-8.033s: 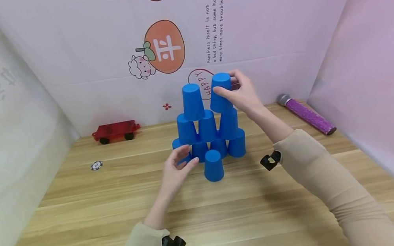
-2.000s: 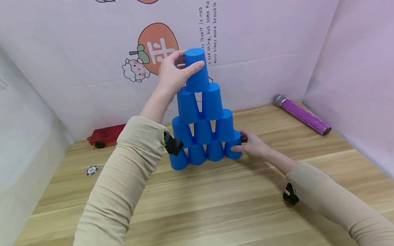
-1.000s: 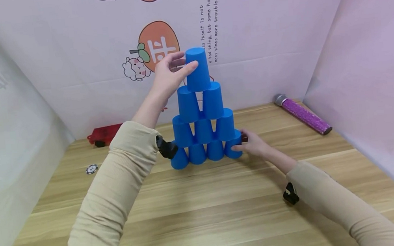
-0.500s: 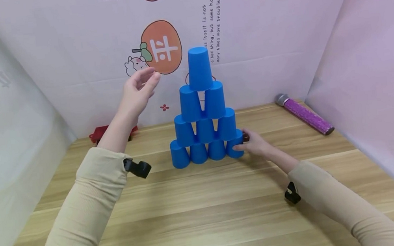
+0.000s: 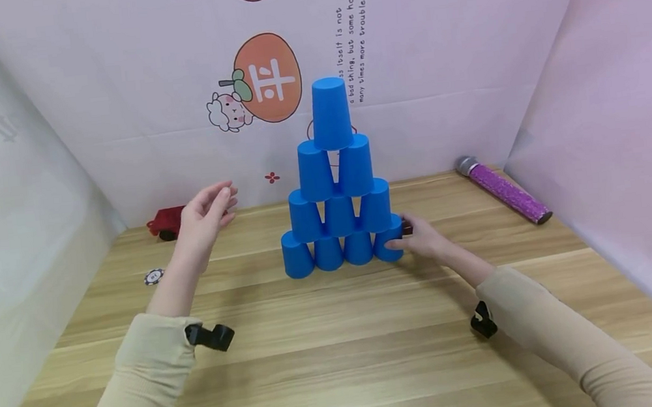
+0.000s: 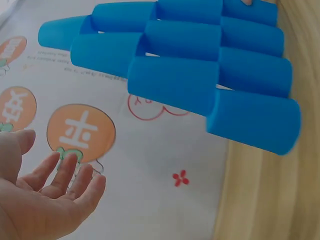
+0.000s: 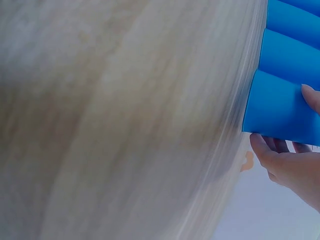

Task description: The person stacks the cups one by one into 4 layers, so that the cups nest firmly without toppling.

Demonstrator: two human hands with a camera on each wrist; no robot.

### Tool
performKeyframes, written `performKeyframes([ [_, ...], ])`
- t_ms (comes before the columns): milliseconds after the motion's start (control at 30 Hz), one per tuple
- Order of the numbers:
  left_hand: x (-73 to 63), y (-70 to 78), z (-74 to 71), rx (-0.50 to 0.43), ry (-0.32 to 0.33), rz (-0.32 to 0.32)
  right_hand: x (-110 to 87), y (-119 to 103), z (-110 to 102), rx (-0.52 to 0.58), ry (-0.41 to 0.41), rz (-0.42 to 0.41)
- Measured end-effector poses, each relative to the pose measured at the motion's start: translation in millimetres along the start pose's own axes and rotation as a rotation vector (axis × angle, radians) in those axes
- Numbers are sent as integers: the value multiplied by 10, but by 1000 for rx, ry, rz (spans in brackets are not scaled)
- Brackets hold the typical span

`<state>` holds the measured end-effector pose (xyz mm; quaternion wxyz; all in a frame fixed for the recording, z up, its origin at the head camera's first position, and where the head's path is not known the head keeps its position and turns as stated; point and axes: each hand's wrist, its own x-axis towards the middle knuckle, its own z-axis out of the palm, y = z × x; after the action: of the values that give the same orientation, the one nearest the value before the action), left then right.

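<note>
Upside-down blue cups stand in a four-tier pyramid, with one cup (image 5: 332,114) alone at the top. My right hand (image 5: 420,239) holds the rightmost bottom cup (image 5: 387,245), thumb in front and fingers at its far side; in the right wrist view the thumb lies on that cup (image 7: 280,107) and the fingers along its edge. My left hand (image 5: 201,222) hangs in the air left of the pyramid, apart from it and holding nothing. In the left wrist view the left hand (image 6: 47,200) has loosely bent, spread fingers, and the leftmost bottom cup (image 6: 255,122) shows beyond it.
A red toy wagon (image 5: 164,223), partly behind the left hand, stands at the back left of the wooden table (image 5: 329,360). Nearer lies a poker chip (image 5: 153,276). A purple glittery microphone (image 5: 508,194) lies at the back right. Printed sheets wall the back and sides.
My left hand has let go of the top cup and moved left and down. The top cup stays on the pyramid. My right hand keeps its place at the bottom right cup.
</note>
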<state>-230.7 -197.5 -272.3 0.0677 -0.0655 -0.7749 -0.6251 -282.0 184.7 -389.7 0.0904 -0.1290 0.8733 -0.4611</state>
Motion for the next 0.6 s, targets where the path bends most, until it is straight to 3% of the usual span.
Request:
performKeyframes([
  [333,-272,-528,-60,20,14,-98,-31,23,-27,-16,6,-4],
  [600,-413,-759,-44,47,8,-167,-75,62,-34,-5,-17,-31],
])
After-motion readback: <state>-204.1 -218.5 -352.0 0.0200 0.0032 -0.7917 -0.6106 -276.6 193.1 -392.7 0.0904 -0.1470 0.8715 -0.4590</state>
